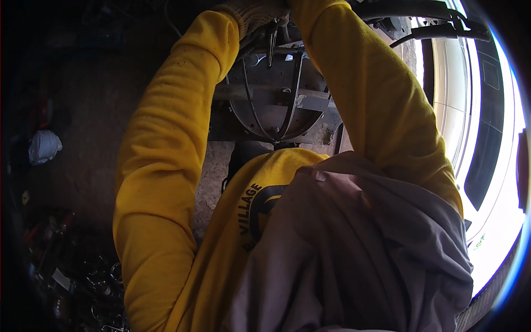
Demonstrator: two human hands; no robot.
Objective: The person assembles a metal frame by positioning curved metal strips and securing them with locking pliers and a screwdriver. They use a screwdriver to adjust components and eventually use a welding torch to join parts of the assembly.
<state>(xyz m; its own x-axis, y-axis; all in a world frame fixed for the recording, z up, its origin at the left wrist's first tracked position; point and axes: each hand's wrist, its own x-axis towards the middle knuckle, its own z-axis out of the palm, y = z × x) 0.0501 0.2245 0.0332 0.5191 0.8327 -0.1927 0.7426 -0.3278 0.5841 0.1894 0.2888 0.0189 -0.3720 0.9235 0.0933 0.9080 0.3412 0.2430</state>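
My left hand (259,14), in a pale knitted glove, reaches to the top edge of the view. Its fingers look curled, partly hidden in shadow and cut off by the edge. A slim metal tool or part (272,44) hangs just beside the fingers; what the hand grips does not show clearly. My right arm (376,83), in a yellow sleeve, stretches up to the same area, with its hand beyond the top edge. Below both wrists is a dark metal frame (290,99) with curved rods meeting at its near end.
A dark handlebar-like arm with a cable (442,27) juts out at upper right. Farther right stands a pale vehicle (451,83) in bright light. On the dark floor at left lie a white bundle (45,147) and, lower down, several metal parts (97,282).
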